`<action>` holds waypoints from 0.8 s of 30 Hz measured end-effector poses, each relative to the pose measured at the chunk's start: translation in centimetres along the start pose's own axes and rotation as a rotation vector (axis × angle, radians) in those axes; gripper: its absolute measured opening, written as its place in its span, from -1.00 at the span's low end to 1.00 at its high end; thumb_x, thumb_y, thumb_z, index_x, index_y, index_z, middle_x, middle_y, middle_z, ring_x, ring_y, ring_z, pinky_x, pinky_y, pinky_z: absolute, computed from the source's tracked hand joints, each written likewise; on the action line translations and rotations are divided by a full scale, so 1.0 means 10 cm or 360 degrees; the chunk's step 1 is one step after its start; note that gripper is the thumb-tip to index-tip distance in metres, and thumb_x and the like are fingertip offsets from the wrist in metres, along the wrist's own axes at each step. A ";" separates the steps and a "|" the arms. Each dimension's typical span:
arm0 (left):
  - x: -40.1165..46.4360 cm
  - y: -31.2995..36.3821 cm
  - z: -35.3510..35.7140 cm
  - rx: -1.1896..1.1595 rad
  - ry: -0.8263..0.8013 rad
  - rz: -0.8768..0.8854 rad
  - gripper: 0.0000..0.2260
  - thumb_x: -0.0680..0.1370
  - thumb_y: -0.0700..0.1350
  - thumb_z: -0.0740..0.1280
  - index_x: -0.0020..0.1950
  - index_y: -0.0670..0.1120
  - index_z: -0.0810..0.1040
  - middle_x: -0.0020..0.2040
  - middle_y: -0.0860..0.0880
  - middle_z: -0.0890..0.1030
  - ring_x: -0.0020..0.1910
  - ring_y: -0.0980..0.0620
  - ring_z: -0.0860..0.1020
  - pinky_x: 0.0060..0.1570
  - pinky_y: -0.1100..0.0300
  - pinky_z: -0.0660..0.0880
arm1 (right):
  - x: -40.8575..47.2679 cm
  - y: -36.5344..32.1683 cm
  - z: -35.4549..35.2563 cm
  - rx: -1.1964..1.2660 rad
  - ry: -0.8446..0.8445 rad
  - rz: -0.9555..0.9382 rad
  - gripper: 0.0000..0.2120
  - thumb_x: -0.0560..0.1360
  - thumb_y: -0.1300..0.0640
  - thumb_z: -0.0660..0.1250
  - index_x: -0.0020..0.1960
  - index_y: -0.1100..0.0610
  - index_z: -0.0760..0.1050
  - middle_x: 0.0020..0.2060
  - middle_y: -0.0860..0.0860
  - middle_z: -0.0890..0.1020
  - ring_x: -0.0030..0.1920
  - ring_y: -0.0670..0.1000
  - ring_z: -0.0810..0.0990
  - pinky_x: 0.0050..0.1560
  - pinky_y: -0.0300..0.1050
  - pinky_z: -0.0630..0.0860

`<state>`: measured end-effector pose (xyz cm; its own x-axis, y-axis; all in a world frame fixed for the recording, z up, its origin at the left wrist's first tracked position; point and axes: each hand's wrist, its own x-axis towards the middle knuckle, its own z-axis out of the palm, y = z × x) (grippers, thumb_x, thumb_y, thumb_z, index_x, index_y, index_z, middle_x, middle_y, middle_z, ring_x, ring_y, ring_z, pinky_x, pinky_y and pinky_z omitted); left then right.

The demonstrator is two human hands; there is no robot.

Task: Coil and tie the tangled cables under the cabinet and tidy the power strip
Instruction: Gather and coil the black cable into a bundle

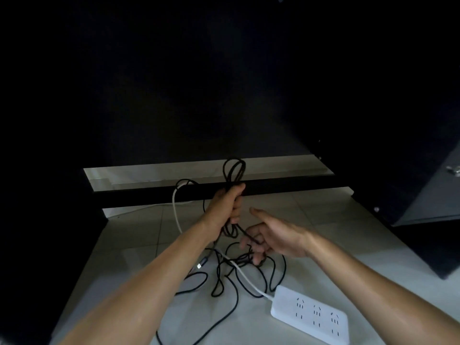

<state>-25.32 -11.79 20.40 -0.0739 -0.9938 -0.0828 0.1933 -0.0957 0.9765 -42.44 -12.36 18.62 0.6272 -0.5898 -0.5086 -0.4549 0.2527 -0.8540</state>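
**Coiling under way, tie still to come**

Cabinet filled the upper view, dark and open, its black bottom rail crossing the pale tiled floor; below that rail the floor carried everything; the white power strip lay near the floor's lower right edge, its white lead running up-left through the tangle and looping up toward the rail.

Loose black cable sprawled in loops over the middle of the floor, just beside the strip, one silver plug end lying at the tangle's left side; part of it had been gathered into a coil that stood up in front of the rail.

The step in hand looked to be the coiling itself, perhaps midway, since much cable lay uncollected; the next move would likely call for feeding another loop up into the bundle without dragging the white lead along; snagging on that lead seemed the risk, as it crossed the black loops.

The left hand was closed in a fist round the coil's waist, loops showing above and below it; the right hand was half curled, thumb out, fingers pinching a black strand running down from the coil.
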 end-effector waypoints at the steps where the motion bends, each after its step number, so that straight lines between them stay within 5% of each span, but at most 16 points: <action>1: 0.01 -0.02 -0.03 0.0175 0.0057 0.0016 -0.75 0.59 0.03 0.27 -0.25 0.01 0.36 -0.46 0.09 0.24 -0.52 0.14 0.22 -0.51 0.25 0.20 | -0.02 -0.01 -0.04 -0.0073 0.0060 0.0001 -0.37 0.64 -0.24 -0.05 0.07 0.27 0.54 -0.41 -0.02 0.47 -0.26 0.08 0.56 0.01 -0.04 0.47; 4: 0.01 -0.08 -0.21 0.0681 0.0182 0.0091 -0.80 0.61 0.06 0.24 -0.13 0.00 0.49 -0.43 0.06 0.33 -0.45 0.09 0.33 -0.37 0.22 0.31 | -0.08 -0.04 -0.21 -0.0804 0.0295 0.0049 -0.77 0.58 0.04 0.23 -0.22 0.09 0.47 -0.40 -0.03 0.49 -0.33 0.00 0.47 -0.13 -0.07 0.42; 6: -0.01 -0.12 -0.39 0.0974 0.0293 0.0200 -0.76 0.62 0.05 0.23 -0.08 -0.08 0.53 -0.40 0.05 0.38 -0.40 0.08 0.39 -0.32 0.20 0.31 | -0.15 -0.06 -0.33 -0.1332 0.0431 0.0256 -0.78 0.56 0.01 0.24 -0.26 0.01 0.44 -0.31 -0.04 0.54 -0.27 -0.03 0.52 -0.19 -0.11 0.39; 8: -0.05 -0.16 -0.56 0.1119 0.0331 0.0270 -0.80 0.61 0.03 0.25 -0.07 -0.07 0.52 -0.36 0.05 0.42 -0.35 0.10 0.43 -0.31 0.22 0.31 | -0.23 -0.07 -0.43 -0.1418 0.0644 0.0313 -0.80 0.60 -0.02 0.23 -0.13 0.02 0.54 -0.17 0.00 0.60 -0.07 0.03 0.62 -0.08 -0.09 0.46; 11: -0.06 -0.29 -0.69 0.1179 0.0274 0.0268 -0.84 0.56 0.08 0.32 0.01 0.01 0.54 -0.11 -0.01 0.61 -0.11 0.11 0.53 -0.17 0.31 0.41 | -0.27 -0.13 -0.56 -0.0774 0.1192 0.0009 -0.77 0.63 0.03 0.23 0.09 0.14 0.59 -0.12 0.06 0.61 -0.11 0.06 0.63 0.00 -0.06 0.47; 15: -0.08 -0.30 -0.44 0.0923 0.0168 0.0277 -0.78 0.48 0.11 0.43 -0.08 -0.01 0.56 -0.12 0.06 0.60 -0.13 0.26 0.56 -0.15 0.42 0.43 | -0.13 -0.24 -0.53 0.0784 0.1128 -0.0292 -0.88 0.63 0.09 0.22 -0.06 0.07 0.47 -0.49 -0.04 0.35 -0.54 -0.06 0.28 -0.37 -0.13 0.26; 19: -0.05 -0.28 -0.08 0.0779 0.0041 0.0326 -0.75 0.48 0.04 0.45 0.01 -0.12 0.62 -0.12 0.10 0.62 -0.20 0.37 0.54 -0.19 0.56 0.42 | -0.04 -0.42 -0.28 0.0982 0.0965 -0.0267 -0.80 0.67 0.08 0.14 -0.09 0.11 0.43 -0.42 0.05 0.52 -0.53 -0.04 0.31 -0.49 -0.19 0.26; 24: -0.04 -0.35 0.07 0.0782 -0.0054 0.0322 -0.92 0.49 0.03 0.45 -0.15 0.08 0.59 -0.37 0.25 0.56 -0.33 0.36 0.51 -0.31 0.52 0.36 | 0.01 -0.53 -0.16 0.1024 0.0888 -0.0429 -0.71 0.68 0.11 0.09 0.06 0.15 0.58 -0.26 0.12 0.71 -0.34 0.01 0.43 -0.18 0.02 0.45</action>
<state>-26.63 -11.02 17.18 -0.1160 -0.9865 0.1153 -0.2736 0.1434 0.9511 -41.01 -14.96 23.29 0.1862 -0.9363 -0.2976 0.2116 0.3340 -0.9185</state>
